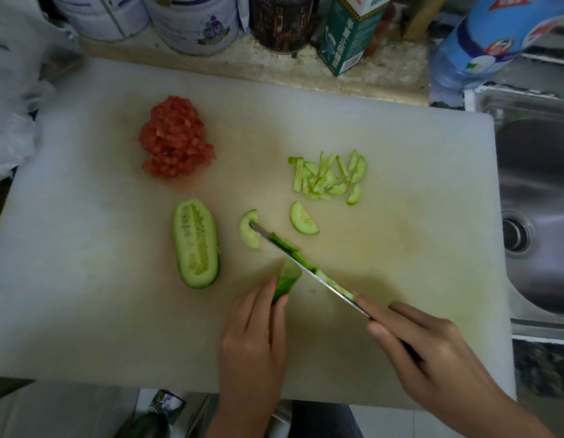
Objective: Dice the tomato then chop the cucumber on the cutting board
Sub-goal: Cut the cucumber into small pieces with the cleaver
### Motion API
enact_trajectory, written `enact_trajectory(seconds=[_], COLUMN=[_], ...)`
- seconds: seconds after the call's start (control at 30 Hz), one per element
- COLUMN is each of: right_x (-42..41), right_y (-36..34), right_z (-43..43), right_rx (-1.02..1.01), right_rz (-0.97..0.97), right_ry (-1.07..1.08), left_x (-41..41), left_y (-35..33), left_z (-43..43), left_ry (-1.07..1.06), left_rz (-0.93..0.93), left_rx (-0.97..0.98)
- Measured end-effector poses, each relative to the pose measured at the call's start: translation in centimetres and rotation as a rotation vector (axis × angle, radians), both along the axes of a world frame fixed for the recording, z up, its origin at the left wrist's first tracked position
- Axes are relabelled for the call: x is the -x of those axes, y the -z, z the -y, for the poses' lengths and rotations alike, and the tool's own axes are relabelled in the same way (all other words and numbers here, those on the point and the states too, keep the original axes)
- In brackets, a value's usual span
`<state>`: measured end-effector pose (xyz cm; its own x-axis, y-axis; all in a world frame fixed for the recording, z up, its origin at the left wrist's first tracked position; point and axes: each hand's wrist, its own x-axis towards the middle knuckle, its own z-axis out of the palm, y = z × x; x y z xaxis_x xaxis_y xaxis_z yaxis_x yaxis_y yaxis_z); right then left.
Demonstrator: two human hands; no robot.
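L hand [252, 336] pinches cuke piece [287, 278] near front of board [84, 184], fingers curled round its end. R hand [426, 349] clamped on handle of knife [325, 283]. Blade runs diag. up-left against the piece's cut face, w/ slices stuck along it, tip over a half-moon slice [247, 237]. Back-left: diced tomato [175, 139] in a pile. Left of blade: cuke half [197, 243], cut face up. Back-right: chopped bits [328, 178]. Right of board: sink [533, 184].
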<state>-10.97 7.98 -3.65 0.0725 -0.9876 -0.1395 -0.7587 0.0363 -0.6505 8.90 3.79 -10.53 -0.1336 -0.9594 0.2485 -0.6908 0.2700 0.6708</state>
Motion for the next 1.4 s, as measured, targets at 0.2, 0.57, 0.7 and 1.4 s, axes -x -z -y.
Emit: enact_trajectory(seconds=[0.2, 0.57, 0.7, 1.4], right_x=[0.6, 0.9, 1.0, 0.0], right_y=[-2.0, -2.0, -2.0, -0.7], right_z=[-2.7, -3.3, -3.4, -3.2], right_rx=[-0.003, 0.000, 0.001, 0.000], right_rz=[-0.061, -0.113, -0.113, -0.230], right_ry=[-0.089, -0.116, -0.123, -0.112], left_x=[0.1, 0.0, 0.0, 0.5], left_y=[0.1, 0.1, 0.1, 0.1], left_z=[0.0, 0.1, 0.1, -0.2], left_ry=[-0.001, -0.008, -0.014, 0.000], left_rz=[0.009, 0.001, -0.013, 0.018], left_rx=[0.024, -0.007, -0.009, 0.029])
